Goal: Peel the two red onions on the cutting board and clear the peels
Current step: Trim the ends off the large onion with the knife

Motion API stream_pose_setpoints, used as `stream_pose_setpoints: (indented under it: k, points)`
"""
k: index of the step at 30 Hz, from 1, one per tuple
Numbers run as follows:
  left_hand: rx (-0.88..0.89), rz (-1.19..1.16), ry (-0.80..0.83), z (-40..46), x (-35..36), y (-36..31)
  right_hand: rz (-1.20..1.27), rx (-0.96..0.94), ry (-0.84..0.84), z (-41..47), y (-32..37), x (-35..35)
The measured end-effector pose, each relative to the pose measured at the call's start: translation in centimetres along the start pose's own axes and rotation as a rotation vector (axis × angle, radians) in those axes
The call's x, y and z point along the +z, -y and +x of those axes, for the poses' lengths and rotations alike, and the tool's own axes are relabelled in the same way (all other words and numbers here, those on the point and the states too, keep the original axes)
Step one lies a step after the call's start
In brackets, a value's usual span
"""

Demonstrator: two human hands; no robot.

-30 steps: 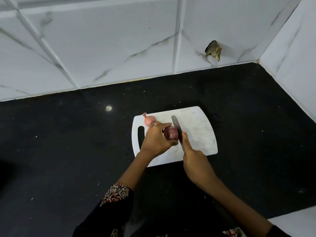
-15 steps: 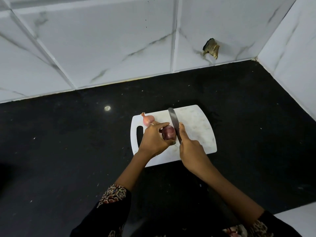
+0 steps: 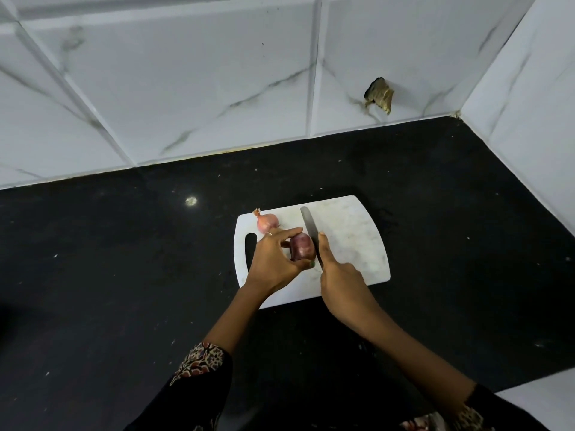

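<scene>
A white cutting board lies on the black counter. My left hand grips a dark red onion on the board between fingers and thumb. My right hand holds a knife, forefinger laid along its spine, the blade standing against the onion's right side and pointing away from me. A second, paler red onion with its dry tip still on lies near the board's far left corner, just beyond my left hand.
The black counter surrounds the board, with white marble-look tiled walls at the back and right. A broken hole shows in the back wall tile. A white surface edge appears at the bottom right.
The knife blade has slid forward along the onion's right side, and my right hand moved closer to the onion. My left hand keeps its hold.
</scene>
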State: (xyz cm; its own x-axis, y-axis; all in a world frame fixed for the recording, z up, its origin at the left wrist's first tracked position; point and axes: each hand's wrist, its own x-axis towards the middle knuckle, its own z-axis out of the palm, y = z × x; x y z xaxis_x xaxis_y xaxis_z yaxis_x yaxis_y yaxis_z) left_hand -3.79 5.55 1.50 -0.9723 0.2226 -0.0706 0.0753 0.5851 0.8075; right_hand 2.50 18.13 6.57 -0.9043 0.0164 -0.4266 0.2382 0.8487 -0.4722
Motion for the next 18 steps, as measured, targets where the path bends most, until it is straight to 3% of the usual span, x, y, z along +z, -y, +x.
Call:
stream_pose_setpoints:
  k: [18]
  points:
    - [0.049,0.016,0.004,0.0,-0.2,-0.3,-0.139,-0.002,-0.044,1.7,0.1,1.5]
